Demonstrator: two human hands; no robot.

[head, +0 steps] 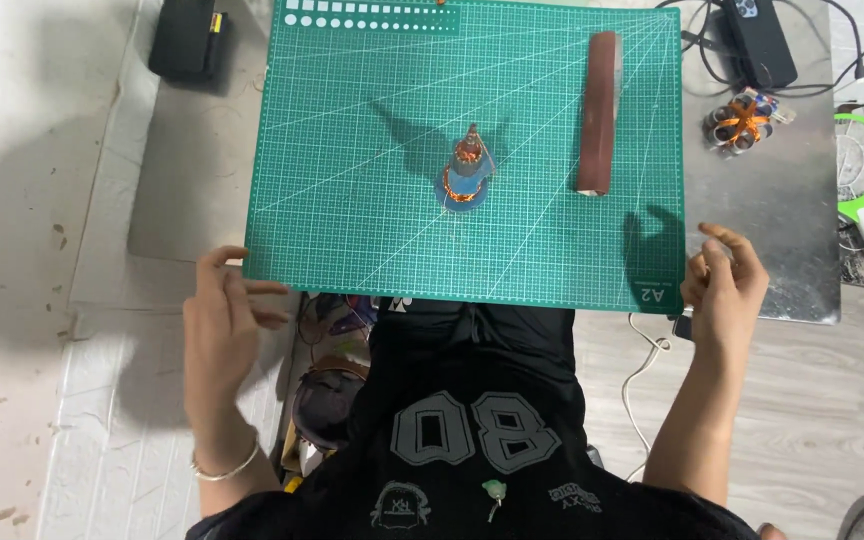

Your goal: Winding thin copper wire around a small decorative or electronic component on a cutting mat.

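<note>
The green cutting mat fills the middle of the view, lying on a grey metal tabletop, and both hands sit at its near edge. The left hand is at the mat's 7 o'clock corner, fingers loosely curled and half open, tips just touching or just beside the edge; it grips nothing that I can see. The right hand is at the 5 o'clock corner, fingers curled the same way, empty, close to the mat's edge but whether it touches I cannot tell.

On the mat, a long brown roll lies at 2 o'clock, running straight away from the person. Dead centre stands the small coil piece, blue-grey with copper wire wound around it, upright and untouched, well apart from both hands.

Off the mat at 2 o'clock, a cluster of small copper-wound parts rests on the tabletop. Judging by this, the mat is laid out and the coil piece stands ready; no handling of it is under way.
</note>
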